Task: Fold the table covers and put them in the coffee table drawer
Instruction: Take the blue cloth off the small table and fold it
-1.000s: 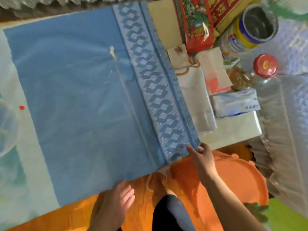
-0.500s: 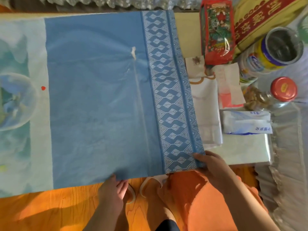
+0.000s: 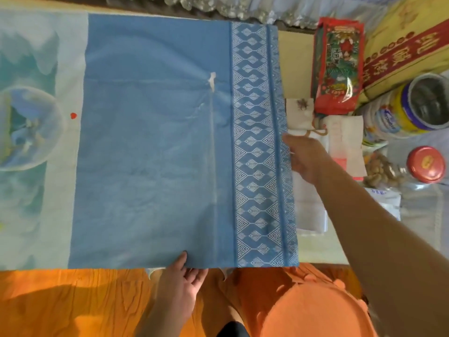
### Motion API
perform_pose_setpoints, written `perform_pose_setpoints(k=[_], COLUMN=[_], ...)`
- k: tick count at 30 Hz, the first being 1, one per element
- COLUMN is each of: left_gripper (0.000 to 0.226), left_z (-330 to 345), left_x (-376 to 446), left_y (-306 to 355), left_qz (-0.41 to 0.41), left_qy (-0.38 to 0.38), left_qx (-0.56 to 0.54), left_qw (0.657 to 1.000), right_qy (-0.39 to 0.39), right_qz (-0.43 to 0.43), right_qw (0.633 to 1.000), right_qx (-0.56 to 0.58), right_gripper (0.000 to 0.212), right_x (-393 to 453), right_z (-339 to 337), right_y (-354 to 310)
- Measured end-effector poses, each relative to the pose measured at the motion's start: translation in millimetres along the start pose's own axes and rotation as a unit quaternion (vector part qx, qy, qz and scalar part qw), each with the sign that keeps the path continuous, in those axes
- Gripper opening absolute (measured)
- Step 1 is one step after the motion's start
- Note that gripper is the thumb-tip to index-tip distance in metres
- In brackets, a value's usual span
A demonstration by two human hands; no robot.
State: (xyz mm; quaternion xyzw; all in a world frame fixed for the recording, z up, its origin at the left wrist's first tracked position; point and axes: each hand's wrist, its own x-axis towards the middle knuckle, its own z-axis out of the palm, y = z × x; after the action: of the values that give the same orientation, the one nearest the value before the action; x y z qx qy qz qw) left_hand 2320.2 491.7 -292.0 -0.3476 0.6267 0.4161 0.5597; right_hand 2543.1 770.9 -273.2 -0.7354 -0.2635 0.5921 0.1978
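Left hand [image 3: 181, 282] at near hem of blue cover [image 3: 155, 147], thumb on top, fingers beneath: pinching it. Half second ago it lay just short of hem. Right hand [image 3: 305, 159] gone from near corner up patterned border, fingers curled on side edge at mid-length. Cover flat on table [image 3: 323, 251], not yet folded; likely next fold leftward. Beyond right fingers: red packet [image 3: 337, 69], jar [image 3: 426, 164].
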Motion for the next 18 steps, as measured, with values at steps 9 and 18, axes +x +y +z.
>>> perform_pose_setpoints(k=[9,18], left_gripper=[0.048,0.018], left_z=[16,15], left_x=[-17,-73], left_y=[-7,-30], left_qz=[0.042,-0.011], left_qy=[0.029,0.025], left_qx=[-0.005,0.062], left_qw=[0.999,0.998], right_qy=[0.154,0.219], right_qz=[-0.162,-0.297], right_qw=[0.950,0.879], right_qx=[-0.216,-0.301], right_gripper=[0.015,0.022], right_x=[-5,-98], right_z=[9,-65], right_y=[-54,-68])
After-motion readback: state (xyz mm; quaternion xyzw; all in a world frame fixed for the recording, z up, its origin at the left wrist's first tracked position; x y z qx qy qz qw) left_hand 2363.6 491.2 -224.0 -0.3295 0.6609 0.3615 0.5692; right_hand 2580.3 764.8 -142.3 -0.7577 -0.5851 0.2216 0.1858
